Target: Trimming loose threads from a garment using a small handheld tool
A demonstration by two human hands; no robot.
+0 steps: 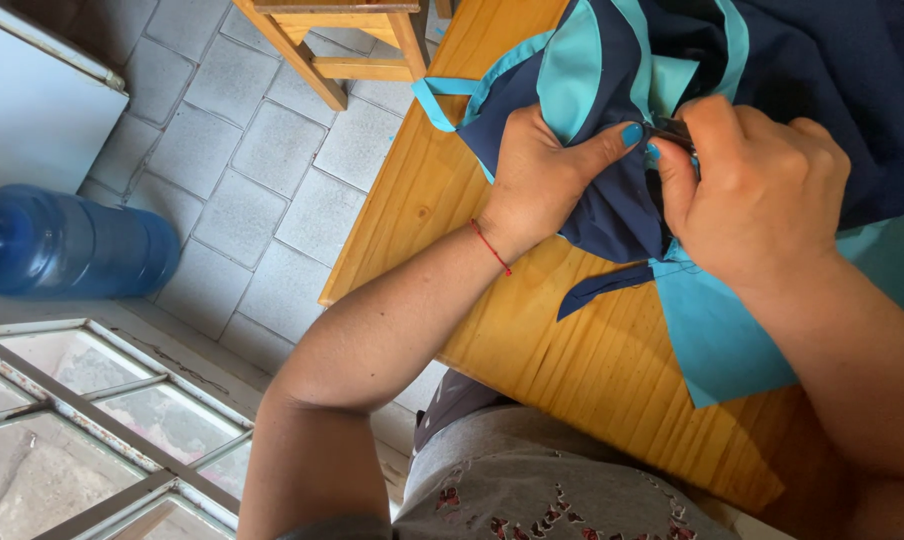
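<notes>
Navy and turquoise garment lies bunched on the wooden table, at its upper right. Left hand clenches a fold of the navy cloth, thumb extended. Right hand pinches the same fold, with a small dark object between its fingers; kind not discernible. Hands nearly touch and cover the seam. One loose turquoise strap overhangs the table edge. On the tiled floor: one blue water jug, one wooden stool.

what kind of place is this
Likely a home sewing corner: a wooden table with navy and turquoise fabric under both hands, grey floor tiles, and a big blue water jug.
</notes>
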